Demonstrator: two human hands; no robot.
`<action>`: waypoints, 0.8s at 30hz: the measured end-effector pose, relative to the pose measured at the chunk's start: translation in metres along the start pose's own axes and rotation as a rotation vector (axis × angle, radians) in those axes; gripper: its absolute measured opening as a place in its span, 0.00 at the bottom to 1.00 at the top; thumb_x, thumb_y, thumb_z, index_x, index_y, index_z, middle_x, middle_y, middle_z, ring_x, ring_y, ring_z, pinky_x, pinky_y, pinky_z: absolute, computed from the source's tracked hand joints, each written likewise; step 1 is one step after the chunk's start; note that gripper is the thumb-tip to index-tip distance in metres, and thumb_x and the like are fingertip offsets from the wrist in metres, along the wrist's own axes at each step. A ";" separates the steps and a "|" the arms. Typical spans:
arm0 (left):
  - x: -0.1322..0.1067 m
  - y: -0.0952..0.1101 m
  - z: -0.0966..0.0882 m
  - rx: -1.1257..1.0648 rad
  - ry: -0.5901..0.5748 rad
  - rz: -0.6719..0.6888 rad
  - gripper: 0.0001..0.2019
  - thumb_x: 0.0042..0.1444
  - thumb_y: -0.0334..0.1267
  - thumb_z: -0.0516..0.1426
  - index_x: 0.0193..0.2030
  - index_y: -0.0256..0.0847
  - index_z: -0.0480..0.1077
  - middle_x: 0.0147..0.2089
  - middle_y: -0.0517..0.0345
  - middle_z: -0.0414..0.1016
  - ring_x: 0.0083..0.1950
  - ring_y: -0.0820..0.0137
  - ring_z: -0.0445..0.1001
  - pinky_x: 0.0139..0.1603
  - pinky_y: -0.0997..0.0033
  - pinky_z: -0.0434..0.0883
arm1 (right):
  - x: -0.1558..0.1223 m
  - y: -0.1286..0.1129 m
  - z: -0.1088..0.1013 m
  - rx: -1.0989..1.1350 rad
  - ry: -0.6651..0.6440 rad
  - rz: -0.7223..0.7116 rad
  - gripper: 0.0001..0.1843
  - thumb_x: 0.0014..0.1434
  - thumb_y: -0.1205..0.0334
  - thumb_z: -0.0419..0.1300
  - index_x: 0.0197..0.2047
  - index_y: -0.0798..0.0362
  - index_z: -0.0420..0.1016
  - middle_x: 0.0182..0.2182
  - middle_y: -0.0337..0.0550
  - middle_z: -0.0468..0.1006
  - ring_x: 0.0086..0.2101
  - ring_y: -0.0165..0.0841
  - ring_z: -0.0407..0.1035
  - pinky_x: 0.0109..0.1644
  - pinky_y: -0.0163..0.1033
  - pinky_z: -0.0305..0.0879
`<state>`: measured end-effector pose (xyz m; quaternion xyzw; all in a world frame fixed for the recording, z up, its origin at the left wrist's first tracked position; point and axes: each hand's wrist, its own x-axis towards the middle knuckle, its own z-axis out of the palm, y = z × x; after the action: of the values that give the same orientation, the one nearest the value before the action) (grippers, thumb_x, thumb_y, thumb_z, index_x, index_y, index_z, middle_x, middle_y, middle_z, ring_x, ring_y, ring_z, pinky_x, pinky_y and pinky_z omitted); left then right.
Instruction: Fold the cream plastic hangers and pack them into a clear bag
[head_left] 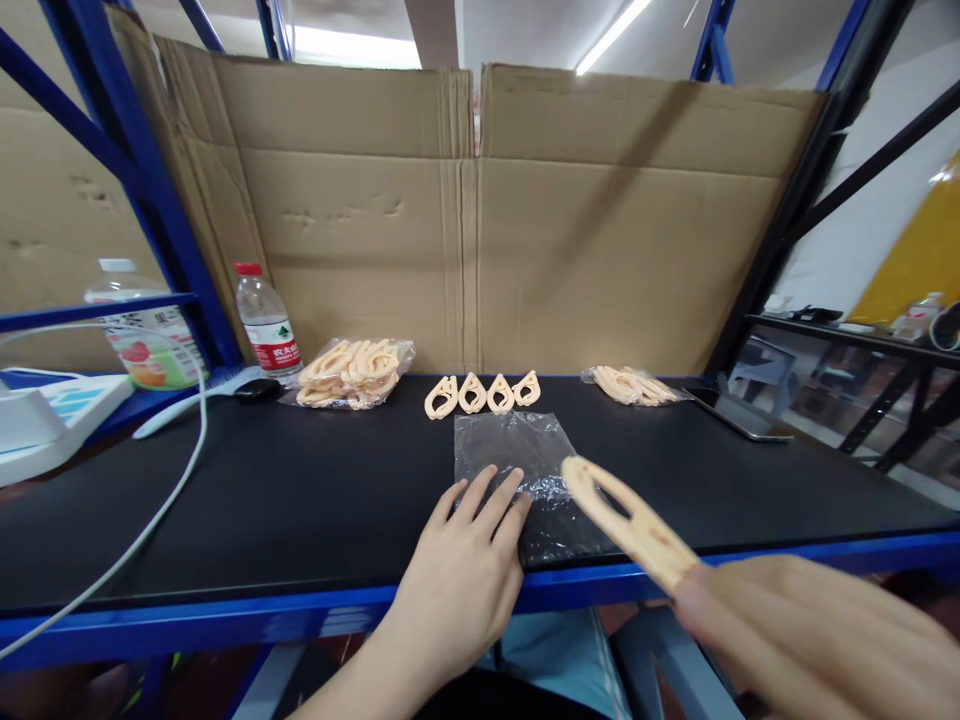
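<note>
My left hand (463, 575) lies flat with fingers stretched out, its fingertips pressing the near left part of a clear plastic bag (517, 455) on the black shelf top (300, 500). My right hand (810, 630) is closed on the end of a cream plastic clip (626, 520), holding it above the bag's near right corner. Several loose cream clips (484, 393) lie in a row just behind the bag. A bag full of clips (351, 373) sits at the back left, and a smaller pile of clips in plastic (631, 385) at the back right.
A cardboard sheet (480, 220) stands behind the shelf between blue uprights (150, 190). A water bottle with a red cap (266, 320) and a dark mouse (256, 390) are at the back left. A white cable (161, 500) crosses the left side. A tablet (739, 413) lies at the right.
</note>
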<state>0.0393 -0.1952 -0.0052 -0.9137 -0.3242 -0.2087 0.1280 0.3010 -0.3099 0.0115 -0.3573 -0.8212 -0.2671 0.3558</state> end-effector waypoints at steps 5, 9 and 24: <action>-0.001 0.002 0.001 -0.016 0.038 -0.038 0.23 0.59 0.36 0.48 0.61 0.39 0.61 0.67 0.52 0.56 0.66 0.55 0.55 0.60 0.52 0.61 | 0.044 -0.028 0.026 -0.057 -0.183 -0.222 0.14 0.63 0.66 0.53 0.50 0.50 0.74 0.33 0.43 0.81 0.30 0.34 0.74 0.35 0.37 0.73; -0.001 0.001 0.000 -0.006 0.040 -0.040 0.27 0.57 0.34 0.49 0.65 0.37 0.55 0.68 0.49 0.52 0.66 0.54 0.54 0.60 0.52 0.61 | 0.057 -0.038 0.040 -0.131 -0.184 -0.381 0.11 0.60 0.73 0.54 0.39 0.54 0.77 0.29 0.42 0.79 0.26 0.31 0.71 0.30 0.35 0.69; -0.002 0.000 0.002 0.021 0.014 -0.018 0.29 0.56 0.34 0.49 0.66 0.37 0.53 0.69 0.51 0.51 0.67 0.53 0.52 0.60 0.52 0.60 | 0.089 -0.026 0.116 -0.475 -0.481 -0.010 0.11 0.49 0.78 0.57 0.37 0.66 0.75 0.28 0.56 0.75 0.22 0.40 0.70 0.20 0.39 0.65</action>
<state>0.0390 -0.1955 -0.0078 -0.9078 -0.3339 -0.2128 0.1380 0.1911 -0.2097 0.0059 -0.4790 -0.7983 -0.3606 0.0572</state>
